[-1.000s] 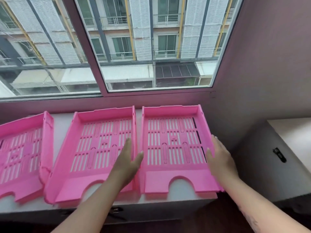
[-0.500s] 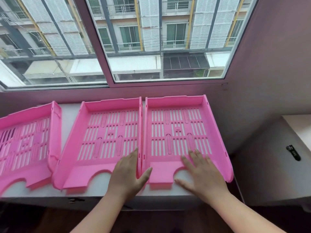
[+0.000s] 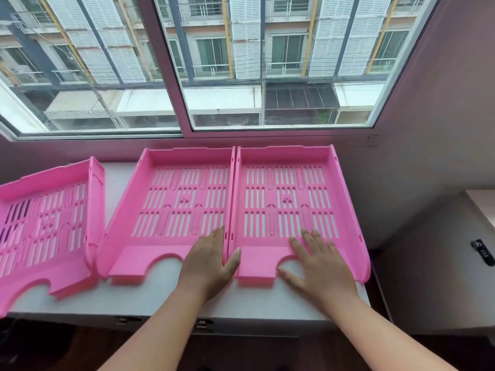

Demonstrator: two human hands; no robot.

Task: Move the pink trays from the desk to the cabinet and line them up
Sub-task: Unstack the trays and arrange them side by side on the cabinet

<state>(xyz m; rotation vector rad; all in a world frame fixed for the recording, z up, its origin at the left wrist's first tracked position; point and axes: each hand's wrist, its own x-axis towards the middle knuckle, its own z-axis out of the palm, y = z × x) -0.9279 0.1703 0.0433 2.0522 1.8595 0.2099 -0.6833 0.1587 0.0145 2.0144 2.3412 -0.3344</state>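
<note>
Trays on cabinet (image 3: 160,298): right tray (image 3: 284,199) under flat spread right hand (image 3: 318,266); left hand (image 3: 209,261) flat, spread, on middle tray (image 3: 176,199).

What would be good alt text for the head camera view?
Two hands press flat on pink trays lined up on a white cabinet top below a window: left hand on the middle tray, right hand on the right tray. A third tray sits askew, left.

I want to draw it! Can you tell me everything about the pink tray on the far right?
The rightmost tray looks like glossy pink plastic, with a slotted floor, low walls and an arched cut-out in its front lip. It lies flat on the white cabinet top, side against the middle tray. The right hand rests flat in it; the left hand straddles the shared walls.
</note>
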